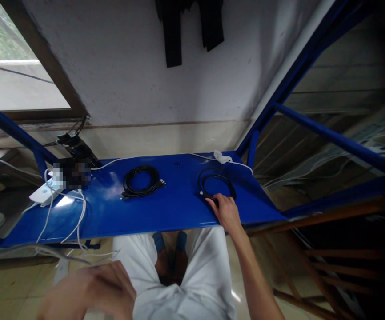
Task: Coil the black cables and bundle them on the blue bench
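My right hand (226,212) is at the right part of the blue table, its fingers closed on the near side of a coiled black cable (225,177). A small light-coloured plug end of this cable shows just left of the fingers; the stretch under them is hidden. Another coiled black cable (126,181), with metal plug ends at its right, lies on the table left of centre. Low in the view, above the left thigh, my left hand (94,289) is held off the table. Motion blurs its fingers, and I see nothing in it.
A white power strip (44,192) with white wires (82,213) lies on the blue table (175,213) at the left, beside a partly pixelated dark object. A white cord with a crumpled white piece (222,157) runs along the back edge. Blue frame bars (329,135) rise at both sides.
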### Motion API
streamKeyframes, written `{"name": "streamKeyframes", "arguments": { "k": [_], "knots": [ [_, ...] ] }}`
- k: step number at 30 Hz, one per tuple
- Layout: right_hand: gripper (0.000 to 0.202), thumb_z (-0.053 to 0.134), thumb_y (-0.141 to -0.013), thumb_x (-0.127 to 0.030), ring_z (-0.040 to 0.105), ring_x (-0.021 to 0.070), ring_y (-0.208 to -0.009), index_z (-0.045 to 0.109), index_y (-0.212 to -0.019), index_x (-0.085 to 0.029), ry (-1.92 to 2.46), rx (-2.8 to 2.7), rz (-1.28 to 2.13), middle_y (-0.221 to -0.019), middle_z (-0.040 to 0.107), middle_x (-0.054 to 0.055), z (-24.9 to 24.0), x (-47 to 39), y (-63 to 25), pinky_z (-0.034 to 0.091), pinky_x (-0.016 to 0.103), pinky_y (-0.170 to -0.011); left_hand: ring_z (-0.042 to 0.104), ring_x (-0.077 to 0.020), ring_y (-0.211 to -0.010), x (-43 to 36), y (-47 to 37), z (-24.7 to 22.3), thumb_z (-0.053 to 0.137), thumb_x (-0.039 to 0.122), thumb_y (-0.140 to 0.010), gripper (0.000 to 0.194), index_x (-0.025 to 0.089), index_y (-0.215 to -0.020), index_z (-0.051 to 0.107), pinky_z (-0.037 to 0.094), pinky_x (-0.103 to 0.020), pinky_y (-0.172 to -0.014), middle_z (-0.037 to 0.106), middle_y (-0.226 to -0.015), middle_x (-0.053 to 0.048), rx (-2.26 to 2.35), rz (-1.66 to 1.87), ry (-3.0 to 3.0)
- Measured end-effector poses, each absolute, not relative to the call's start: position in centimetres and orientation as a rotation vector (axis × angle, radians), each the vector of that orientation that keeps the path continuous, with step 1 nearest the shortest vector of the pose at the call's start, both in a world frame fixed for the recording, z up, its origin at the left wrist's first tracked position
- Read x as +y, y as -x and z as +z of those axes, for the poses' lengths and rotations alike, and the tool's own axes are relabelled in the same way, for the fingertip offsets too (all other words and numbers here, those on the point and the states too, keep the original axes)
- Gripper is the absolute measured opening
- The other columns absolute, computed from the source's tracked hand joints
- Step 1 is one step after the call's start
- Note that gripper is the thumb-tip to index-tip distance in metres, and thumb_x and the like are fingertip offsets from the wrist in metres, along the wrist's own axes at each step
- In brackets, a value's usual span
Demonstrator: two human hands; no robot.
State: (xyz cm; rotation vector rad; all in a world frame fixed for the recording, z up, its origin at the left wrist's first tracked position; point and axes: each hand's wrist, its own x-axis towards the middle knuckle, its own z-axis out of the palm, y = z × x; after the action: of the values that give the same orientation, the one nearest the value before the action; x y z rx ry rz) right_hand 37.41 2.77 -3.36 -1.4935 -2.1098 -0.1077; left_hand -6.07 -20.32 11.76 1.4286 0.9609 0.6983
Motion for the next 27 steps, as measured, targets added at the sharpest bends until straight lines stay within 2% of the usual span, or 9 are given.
{"name": "streamKeyframes", "arguments": {
  "k": [2, 6, 9, 11, 14, 17, 21, 24, 27],
  "knots": [
    [0.041, 0.053, -0.111, -0.058, 0.072, 0.0281, -0.083, 0.068, -0.104, -0.020, 1.462, -2.131, -0.072, -0.091, 0.077, 0.010, -3.5, 2.5, -37.0, 0.045, 0.041, -0.082, 0.070, -0.0242, -0.073, -16.9, 4.9, 10.2, 0.091, 0.069, -0.075, 0.043, 0.029, -0.092, 0.083, 0.060, -0.038, -0.085, 0.073, -0.070, -0.004, 0.856, 0.535, -1.529],
    [0.035, 0.054, -0.112, -0.052, 0.074, 0.0286, -0.089, 0.070, -0.114, -0.021, 1.362, -2.179, -0.008, -0.100, 0.079, 0.012, -3.4, 1.4, -33.9, 0.048, 0.042, -0.085, 0.068, -0.0195, -0.080, -12.0, 0.3, 4.8, 0.070, 0.053, -0.102, 0.033, 0.021, -0.102, 0.077, 0.056, -0.031, -0.076, 0.075, -0.089, -0.007, 1.191, 0.897, -1.627],
    [0.025, 0.055, -0.113, -0.039, 0.070, 0.0287, -0.096, 0.071, -0.119, -0.021, 1.233, -2.271, 0.049, -0.106, 0.079, 0.011, -2.8, 0.4, -30.4, 0.049, 0.043, -0.088, 0.069, -0.0245, -0.104, -9.7, -2.6, 1.6, 0.067, 0.042, -0.106, 0.025, 0.023, -0.121, 0.075, 0.056, -0.041, -0.097, 0.075, -0.110, -0.010, 1.368, 1.093, -1.847],
    [0.021, 0.058, -0.112, -0.035, 0.068, 0.0281, -0.100, 0.072, -0.122, -0.022, 1.122, -2.332, 0.120, -0.106, 0.078, 0.010, -2.3, -0.2, -28.4, 0.050, 0.044, -0.091, 0.064, -0.0301, -0.126, -8.0, -3.6, 0.7, 0.070, 0.039, -0.104, 0.034, 0.027, -0.136, 0.071, 0.050, -0.051, -0.112, 0.071, -0.132, -0.013, 1.399, 1.125, -2.068],
    [0.017, 0.064, -0.109, -0.030, 0.065, 0.0275, -0.106, 0.074, -0.123, -0.025, 1.019, -2.352, 0.192, -0.105, 0.076, 0.008, -1.7, -0.8, -27.0, 0.048, 0.047, -0.100, 0.054, -0.0350, -0.142, -5.0, -4.0, 0.5, 0.077, 0.040, -0.100, 0.053, 0.029, -0.149, 0.064, 0.045, -0.057, -0.118, 0.063, -0.150, -0.014, 1.359, 1.025, -2.344],
    [0.018, 0.073, -0.104, -0.034, 0.063, 0.0291, -0.113, 0.075, -0.120, -0.027, 1.015, -2.306, 0.272, -0.113, 0.074, 0.008, -1.0, -0.6, -27.7, 0.045, 0.052, -0.106, 0.062, -0.0308, -0.130, -2.6, -4.0, 0.1, 0.074, 0.037, -0.102, 0.039, 0.027, -0.139, 0.071, 0.050, -0.053, -0.112, 0.071, -0.137, -0.011, 1.207, 0.915, -2.464],
    [0.037, 0.078, -0.099, -0.050, 0.063, 0.0309, -0.120, 0.073, -0.126, -0.026, 1.052, -2.104, 0.408, -0.126, 0.070, 0.012, 0.3, 2.9, -29.6, 0.048, 0.052, -0.108, 0.068, -0.0271, -0.117, -1.6, -3.8, -1.0, 0.072, 0.036, -0.104, 0.030, 0.025, -0.131, 0.076, 0.055, -0.048, -0.102, 0.074, -0.124, -0.010, 1.159, 0.948, -2.436],
    [0.027, 0.059, -0.110, -0.046, 0.067, 0.0267, -0.112, 0.073, -0.116, -0.024, 1.096, -1.884, 0.504, -0.116, 0.071, 0.011, 0.8, 8.8, -29.9, 0.054, 0.046, -0.103, 0.068, -0.0274, -0.117, -1.8, -3.8, -1.4, 0.070, 0.034, -0.105, 0.030, 0.026, -0.134, 0.077, 0.056, -0.048, -0.102, 0.074, -0.125, -0.011, 1.158, 0.988, -2.397],
    [0.037, 0.067, -0.104, -0.048, 0.069, 0.0261, -0.102, 0.070, -0.130, -0.020, 1.289, -1.920, 0.530, -0.123, 0.069, 0.015, 0.5, 15.3, -28.7, 0.056, 0.044, -0.098, 0.069, -0.0276, -0.118, -1.9, -3.9, -1.5, 0.070, 0.032, -0.105, 0.030, 0.025, -0.133, 0.078, 0.056, -0.051, -0.106, 0.075, -0.124, -0.012, 1.167, 1.037, -2.337]
  ]
}}
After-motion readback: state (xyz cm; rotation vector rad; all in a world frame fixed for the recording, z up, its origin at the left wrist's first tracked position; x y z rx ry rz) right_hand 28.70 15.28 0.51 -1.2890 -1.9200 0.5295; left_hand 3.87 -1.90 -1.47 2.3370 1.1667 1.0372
